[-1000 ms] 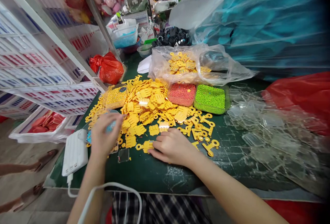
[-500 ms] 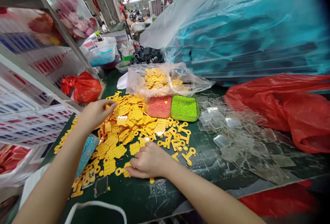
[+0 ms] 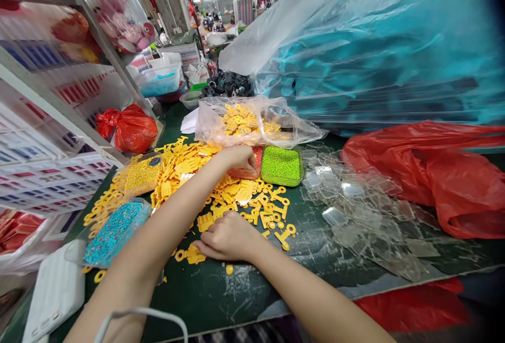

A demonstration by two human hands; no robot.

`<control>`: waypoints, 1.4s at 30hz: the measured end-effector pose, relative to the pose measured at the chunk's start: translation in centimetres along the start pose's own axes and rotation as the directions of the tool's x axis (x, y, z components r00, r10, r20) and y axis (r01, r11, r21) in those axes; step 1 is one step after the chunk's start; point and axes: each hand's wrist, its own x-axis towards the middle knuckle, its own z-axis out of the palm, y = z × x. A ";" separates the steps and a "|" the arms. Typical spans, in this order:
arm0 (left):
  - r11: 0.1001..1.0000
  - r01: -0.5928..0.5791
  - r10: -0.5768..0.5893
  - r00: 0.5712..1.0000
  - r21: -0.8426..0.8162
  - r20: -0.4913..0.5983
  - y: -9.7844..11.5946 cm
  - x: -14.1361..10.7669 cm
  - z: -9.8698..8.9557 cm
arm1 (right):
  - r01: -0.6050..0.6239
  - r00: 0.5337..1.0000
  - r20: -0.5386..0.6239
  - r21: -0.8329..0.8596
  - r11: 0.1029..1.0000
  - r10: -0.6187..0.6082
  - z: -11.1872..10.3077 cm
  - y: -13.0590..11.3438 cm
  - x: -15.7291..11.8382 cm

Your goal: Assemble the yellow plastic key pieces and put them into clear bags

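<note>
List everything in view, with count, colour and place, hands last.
Table: one, dark green, centre
Loose parts: many, yellow, piled mid-table
Blue beads: many, left
Yellow beads: many, behind the blue
Red beads: many, mid-table
Green beads: many, beside the red
Clear bag: one, yellow parts inside, behind red beads
Transparent pieces: many, right
Red plastic: far right
Tied bag: one, red, back left
Wrapped stack: one, turquoise, back right
Black parts: many, back
White device: one, front left
Cable: one, white, front
Baskets: several, mostly white, left
Background: too small to itemise
Left hand: one, at red beads
Right hand: one, by a yellow part
</note>
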 end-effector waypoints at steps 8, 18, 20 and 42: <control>0.998 0.052 -0.051 0.998 -0.037 0.044 0.3 0.2 0.8 | 0.000 0.998 0.066 -0.001 1.000 0.000 -0.6 0.1 0.2; 0.958 -0.149 0.035 0.907 -0.244 -0.419 2.1 -6.2 -0.8 | -0.015 0.993 0.120 -0.004 1.000 0.016 -1.3 0.0 -0.3; 0.945 -0.212 0.049 0.844 -0.248 -0.534 3.2 -9.9 -0.1 | -0.024 0.991 0.129 0.037 0.999 0.019 -1.5 -0.2 -0.5; 0.990 0.042 -0.114 0.804 -0.135 -0.583 1.9 -24.9 15.8 | -0.069 0.953 0.300 0.088 0.994 0.040 -1.7 -2.2 -1.0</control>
